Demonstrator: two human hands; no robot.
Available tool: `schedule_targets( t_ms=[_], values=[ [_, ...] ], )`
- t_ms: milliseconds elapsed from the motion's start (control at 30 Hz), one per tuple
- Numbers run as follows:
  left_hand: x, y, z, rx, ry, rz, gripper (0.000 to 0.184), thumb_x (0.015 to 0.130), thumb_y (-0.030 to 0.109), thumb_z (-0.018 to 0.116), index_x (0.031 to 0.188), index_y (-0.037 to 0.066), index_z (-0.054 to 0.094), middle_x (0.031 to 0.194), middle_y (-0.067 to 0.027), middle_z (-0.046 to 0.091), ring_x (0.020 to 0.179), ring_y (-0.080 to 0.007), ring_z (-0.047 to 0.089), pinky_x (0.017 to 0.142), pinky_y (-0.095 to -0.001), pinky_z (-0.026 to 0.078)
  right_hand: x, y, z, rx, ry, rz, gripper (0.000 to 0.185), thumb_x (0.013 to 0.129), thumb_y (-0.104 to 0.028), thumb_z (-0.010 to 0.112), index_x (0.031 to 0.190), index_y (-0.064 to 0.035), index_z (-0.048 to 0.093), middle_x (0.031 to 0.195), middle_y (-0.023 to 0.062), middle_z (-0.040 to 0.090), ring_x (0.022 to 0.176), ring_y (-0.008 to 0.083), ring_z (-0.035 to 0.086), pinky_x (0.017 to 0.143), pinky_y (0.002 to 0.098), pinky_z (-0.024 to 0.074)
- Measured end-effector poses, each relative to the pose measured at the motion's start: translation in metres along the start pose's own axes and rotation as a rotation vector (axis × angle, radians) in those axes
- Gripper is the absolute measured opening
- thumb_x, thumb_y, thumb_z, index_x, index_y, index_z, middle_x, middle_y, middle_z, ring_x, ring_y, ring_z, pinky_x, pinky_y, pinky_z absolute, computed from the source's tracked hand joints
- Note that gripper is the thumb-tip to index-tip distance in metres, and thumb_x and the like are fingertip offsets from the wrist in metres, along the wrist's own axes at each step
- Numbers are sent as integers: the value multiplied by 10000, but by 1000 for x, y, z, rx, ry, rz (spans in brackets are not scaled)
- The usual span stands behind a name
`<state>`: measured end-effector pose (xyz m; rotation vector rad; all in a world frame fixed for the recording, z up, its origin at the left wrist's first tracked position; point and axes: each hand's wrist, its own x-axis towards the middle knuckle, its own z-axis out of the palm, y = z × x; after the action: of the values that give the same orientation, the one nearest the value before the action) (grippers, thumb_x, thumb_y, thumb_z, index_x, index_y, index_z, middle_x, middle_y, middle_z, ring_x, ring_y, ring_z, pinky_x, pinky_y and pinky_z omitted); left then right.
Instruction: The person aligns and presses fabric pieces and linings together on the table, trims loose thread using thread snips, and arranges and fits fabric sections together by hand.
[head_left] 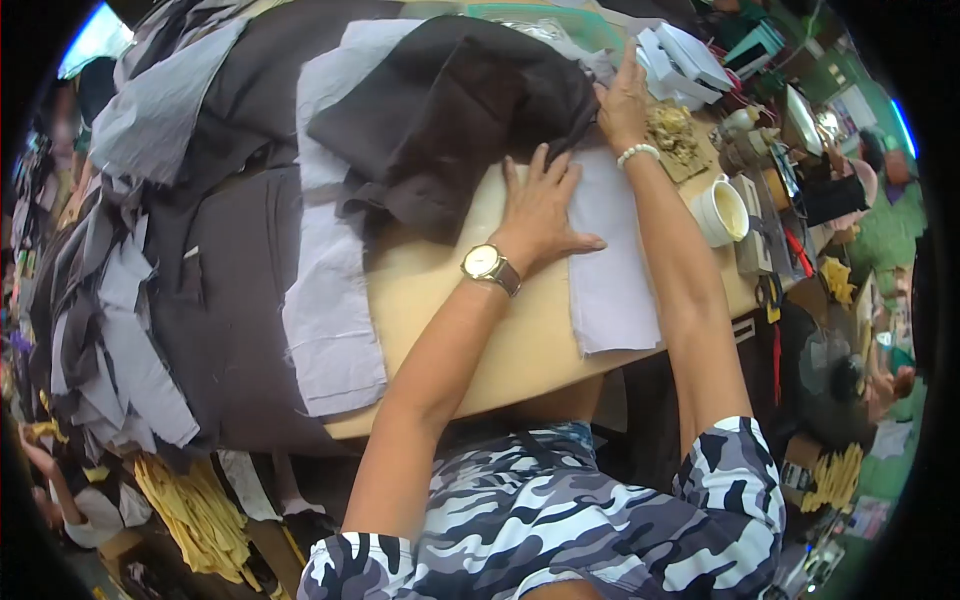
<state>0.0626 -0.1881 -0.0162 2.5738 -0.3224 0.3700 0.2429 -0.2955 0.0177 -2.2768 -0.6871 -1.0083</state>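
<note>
On the wooden table (440, 330) a dark cloth (450, 110) lies bunched up. My left hand (540, 205), with a watch at the wrist, rests with its fingers spread at the lower right edge of this cloth, beside a pale strip (615, 270). My right hand (622, 105), with a beaded bracelet at the wrist, is at the dark cloth's right edge, fingers stretched out and pointing away from me. Left of my hands, another pale strip (335, 320) runs down to the table's front edge, partly under the dark cloth.
Layered dark fabric (225, 310) and grey scraps (160, 110) cover the left side. On the right stand a white cup (720, 212), a tray of crumbly material (678, 140), white boxes (685, 60) and scissors (768, 298). Yellow cloth (195, 515) hangs at the lower left. People are in the background.
</note>
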Motion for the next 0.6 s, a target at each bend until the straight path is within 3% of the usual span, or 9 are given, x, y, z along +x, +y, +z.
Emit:
schedule_targets(
  t_ms=[67,200,267,300,400,433,500,567,600],
  values=[
    [8,-2,0,-12,-34,-9,1047,551,657,730,1326,25,420,1413,-155,358,1365,-367,201,1029,-691,139,-1,-22,-30,-133,21,-72,754,792,-55,522,1447,-45,150,1297,290,423,1091,443,488,914,445,432],
    [8,-1,-2,-33,-49,-23,969,587,619,732,1308,38,449,1400,-142,381,1350,-372,231,1015,-686,180,-81,-82,-108,204,-197,14,735,814,-12,462,1451,7,95,1343,304,376,1210,434,416,973,446,386],
    [9,-6,3,-32,-13,-12,907,616,600,725,1291,48,475,1387,-132,400,1341,-373,247,1010,-685,195,-139,-100,-143,308,-384,216,725,817,-1,471,1444,36,109,1342,312,382,1233,423,407,1002,447,357],
    [8,-7,6,-31,47,0,721,709,539,682,1247,83,531,1358,-127,434,1323,-372,278,1004,-686,209,-170,-103,-152,225,-411,216,731,813,-2,491,1440,44,117,1324,307,403,1208,417,429,997,446,358],
    [10,-4,5,38,35,-14,535,793,461,633,1191,108,581,1348,-134,445,1317,-374,288,1005,-681,214,-202,-112,-171,146,-363,254,752,799,-7,539,1434,50,142,1264,287,466,1139,400,476,983,445,361],
    [9,6,-1,64,69,4,381,841,378,609,1114,113,635,1320,-131,479,1317,-358,300,996,-688,204,-206,-116,-175,140,-327,281,759,793,-9,553,1434,48,150,1243,279,486,1118,393,489,977,445,362],
    [16,27,-24,-73,252,167,265,823,282,635,1004,93,672,1231,-140,537,1232,-364,401,988,-648,269,-207,-120,-175,135,-316,323,767,781,-10,571,1429,51,166,1205,262,516,1087,380,505,962,441,370],
    [17,72,-81,-590,287,310,214,823,236,639,972,88,680,1112,-140,606,1119,-341,508,938,-570,362,-206,-118,-174,133,-286,329,794,752,-17,609,1420,61,187,1184,239,537,1084,362,515,960,431,377],
    [0,104,-125,-829,183,280,257,869,218,599,1038,30,647,1050,-156,634,1051,-310,553,904,-514,396,-206,-116,-173,144,-259,298,794,749,-22,614,1418,63,193,1185,238,537,1086,363,514,963,430,377]
  ],
)
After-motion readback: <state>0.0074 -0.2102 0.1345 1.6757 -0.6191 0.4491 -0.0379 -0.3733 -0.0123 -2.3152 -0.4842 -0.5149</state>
